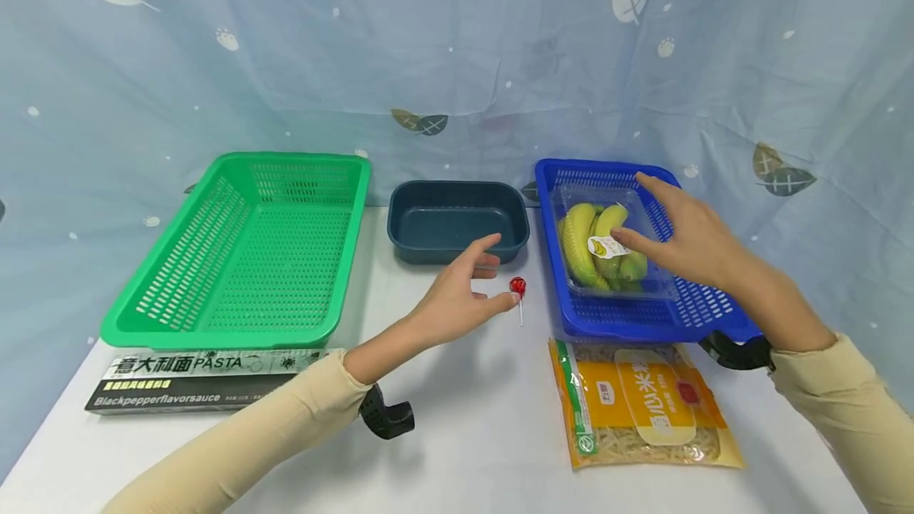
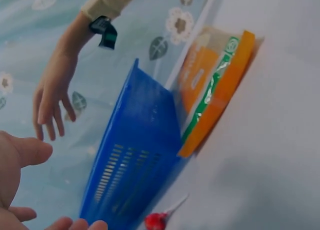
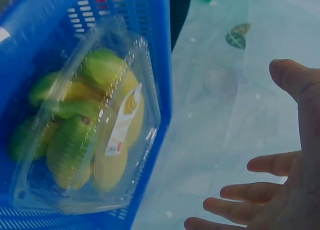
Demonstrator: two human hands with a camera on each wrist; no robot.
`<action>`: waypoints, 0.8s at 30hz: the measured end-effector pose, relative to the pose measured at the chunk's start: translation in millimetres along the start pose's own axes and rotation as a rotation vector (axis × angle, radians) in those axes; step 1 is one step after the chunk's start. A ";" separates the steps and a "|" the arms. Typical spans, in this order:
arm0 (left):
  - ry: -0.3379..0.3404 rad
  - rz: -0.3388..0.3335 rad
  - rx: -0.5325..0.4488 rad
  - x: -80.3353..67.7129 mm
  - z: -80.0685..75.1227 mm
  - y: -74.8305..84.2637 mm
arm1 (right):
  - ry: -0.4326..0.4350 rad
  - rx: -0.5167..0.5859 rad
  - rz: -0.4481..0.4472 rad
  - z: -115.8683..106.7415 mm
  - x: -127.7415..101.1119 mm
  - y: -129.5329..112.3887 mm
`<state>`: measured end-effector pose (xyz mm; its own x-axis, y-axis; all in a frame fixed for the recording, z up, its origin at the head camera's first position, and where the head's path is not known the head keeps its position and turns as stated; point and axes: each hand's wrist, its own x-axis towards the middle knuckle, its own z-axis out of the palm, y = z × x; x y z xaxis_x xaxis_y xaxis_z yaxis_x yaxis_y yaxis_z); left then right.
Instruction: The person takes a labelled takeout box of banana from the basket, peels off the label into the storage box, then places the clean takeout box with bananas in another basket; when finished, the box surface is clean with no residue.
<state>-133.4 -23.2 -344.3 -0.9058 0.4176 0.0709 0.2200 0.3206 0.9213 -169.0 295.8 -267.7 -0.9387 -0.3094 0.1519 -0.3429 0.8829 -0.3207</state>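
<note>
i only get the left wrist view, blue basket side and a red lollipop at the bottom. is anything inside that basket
Observer: Yes, a clear clamshell of bananas lies in the blue basket.
Operator: where is the other hand
Observer: The right hand is spread open over the clamshell; I cannot tell whether the fingertips touch it.
Operator: how close is my hand to the lollipop
Observer: The left hand is open, with one fingertip right beside the lollipop on the white table.
Operator: anything further left
Observer: A green basket with nothing in it, a dark blue tub beside it, and a pasta box in front.
</note>
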 end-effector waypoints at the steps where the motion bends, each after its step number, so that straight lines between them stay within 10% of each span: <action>1: 0.001 -0.008 0.000 2.2 2.3 0.0 | -0.007 0.002 0.011 -0.2 2.4 2.1; 24: 0.020 -0.188 -0.226 59.7 52.0 -3.5 | -0.154 0.010 0.182 8.7 70.9 56.1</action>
<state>-169.4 44.8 -363.2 -0.9305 0.3514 -0.1033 -0.0361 0.1925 0.9806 -255.0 320.3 -283.1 -0.9791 -0.1964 -0.0537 -0.1671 0.9259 -0.3389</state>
